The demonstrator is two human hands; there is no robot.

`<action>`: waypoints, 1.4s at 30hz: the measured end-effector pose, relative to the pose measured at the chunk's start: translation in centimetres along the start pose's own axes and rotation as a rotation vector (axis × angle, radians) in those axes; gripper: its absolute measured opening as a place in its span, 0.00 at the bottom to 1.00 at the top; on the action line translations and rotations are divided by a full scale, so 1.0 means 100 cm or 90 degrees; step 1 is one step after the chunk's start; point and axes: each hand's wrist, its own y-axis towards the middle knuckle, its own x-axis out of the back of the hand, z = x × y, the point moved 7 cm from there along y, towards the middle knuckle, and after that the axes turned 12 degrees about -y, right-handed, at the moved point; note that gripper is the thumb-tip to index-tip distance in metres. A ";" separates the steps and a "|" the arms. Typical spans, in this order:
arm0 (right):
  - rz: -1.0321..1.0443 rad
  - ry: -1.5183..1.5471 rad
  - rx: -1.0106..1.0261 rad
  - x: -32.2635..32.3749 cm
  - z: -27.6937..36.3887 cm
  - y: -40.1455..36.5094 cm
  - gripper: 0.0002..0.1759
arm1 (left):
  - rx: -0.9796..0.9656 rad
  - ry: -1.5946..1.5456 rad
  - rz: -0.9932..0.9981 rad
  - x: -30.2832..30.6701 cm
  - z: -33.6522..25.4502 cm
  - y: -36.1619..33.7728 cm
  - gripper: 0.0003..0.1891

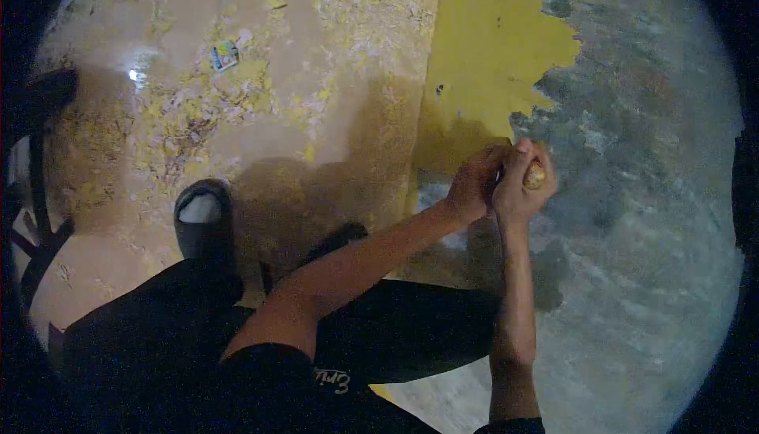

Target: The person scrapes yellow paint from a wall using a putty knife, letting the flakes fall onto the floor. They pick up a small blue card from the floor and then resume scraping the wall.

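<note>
Wooden handle (535, 175) shows just past the knuckles of the right hand (520, 189), which is curled tight round it. The left hand (473, 187) is clasped over from the side, touching the right (the tool's working end is hidden, so I can't name it). I'd judge the doubled grip is for bearing hard on the wall (648, 181), right where yellow paint (490, 47) meets bare grey. Flakes (229, 102) litter the floor (103, 264).

garment (332, 379): a short white print on the black cloth, seen upside down from the head camera; it reads roughly "emj", and the letters are not certain.
wrapper (224, 54): a small, colourful printed packet; its print is too small and blurred to read.
</note>
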 end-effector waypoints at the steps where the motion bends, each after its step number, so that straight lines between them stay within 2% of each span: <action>1: 0.105 -0.021 -0.009 -0.008 0.008 -0.002 0.14 | -0.058 -0.010 -0.014 0.008 -0.017 -0.002 0.13; 2: 0.210 -0.044 -0.015 -0.015 0.016 -0.004 0.10 | -0.117 -0.024 -0.027 0.014 -0.029 -0.004 0.12; 3: 0.202 -0.040 -0.017 -0.011 0.026 -0.001 0.10 | -0.120 -0.018 -0.019 0.015 -0.003 -0.004 0.12; 4: 0.285 -0.072 0.030 -0.017 0.040 0.000 0.08 | -0.031 -0.387 0.062 0.007 0.058 -0.004 0.12; 5: 0.370 -0.107 0.078 -0.023 0.050 -0.003 0.06 | 0.013 -0.571 0.110 0.008 0.063 -0.004 0.11; 6: 0.364 -0.104 0.078 -0.020 0.052 -0.002 0.06 | 0.071 -0.750 0.149 0.009 0.067 -0.005 0.11; 8: 0.375 -0.099 0.140 -0.016 0.062 -0.005 0.07 | -0.044 0.053 0.056 0.053 -0.002 -0.008 0.14; 9: 0.369 -0.096 0.141 -0.013 0.064 -0.005 0.07 | -0.047 0.057 0.059 0.053 -0.005 -0.012 0.14; 11: 0.346 -0.200 0.137 -0.006 0.064 -0.007 0.06 | -0.056 0.335 -0.007 0.056 -0.005 -0.025 0.17; 12: 0.343 -0.199 0.135 -0.002 0.064 -0.010 0.06 | -0.057 0.336 -0.004 0.054 0.000 -0.029 0.17; 14: 0.417 -0.327 0.022 0.003 0.047 -0.018 0.09 | -0.144 0.311 -0.012 0.047 0.001 -0.039 0.18; 15: 0.415 -0.331 0.023 0.008 0.047 -0.022 0.09 | -0.146 0.307 -0.013 0.044 0.007 -0.044 0.18; 17: 0.550 -0.425 -0.050 0.012 0.036 -0.038 0.13 | -0.113 0.271 -0.012 0.037 0.005 -0.051 0.21; 21: 0.582 -0.483 -0.069 0.033 0.036 -0.057 0.12 | -0.100 0.240 0.002 0.025 0.002 -0.066 0.25; 23: 0.560 -0.424 -0.165 0.043 0.017 -0.069 0.15 | -0.042 0.249 0.025 0.014 0.008 -0.073 0.27; 26: 0.538 -0.470 -0.217 0.049 0.004 -0.084 0.15 | -0.049 0.205 0.059 0.001 0.005 -0.084 0.29; 30: 0.512 -0.407 -0.199 0.047 -0.011 -0.113 0.14 | 0.035 0.146 0.052 -0.005 0.032 -0.098 0.24; 32: 0.483 -0.356 -0.181 0.039 -0.006 -0.121 0.15 | 0.074 0.043 -0.092 0.004 0.042 -0.093 0.23; 33: 0.486 -0.354 -0.179 0.037 -0.004 -0.122 0.15 | 0.074 0.045 -0.096 0.004 0.046 -0.092 0.23; 35: 0.498 -0.382 -0.197 0.037 0.005 -0.122 0.15 | 0.251 -0.038 -0.121 0.007 0.049 -0.091 0.26; 36: 0.502 -0.380 -0.198 0.033 0.002 -0.125 0.15 | 0.254 -0.036 -0.123 0.008 0.053 -0.088 0.26; 38: 0.508 -0.440 -0.176 0.027 -0.007 -0.132 0.27 | 0.267 0.029 -0.160 0.015 0.063 -0.081 0.25; 41: 0.516 -0.414 -0.156 0.017 -0.012 -0.135 0.31 | 0.330 -0.021 -0.108 0.021 0.073 -0.072 0.22; 42: 0.513 -0.418 -0.159 0.016 -0.007 -0.135 0.31 | 0.283 -0.050 -0.090 0.017 0.094 -0.069 0.22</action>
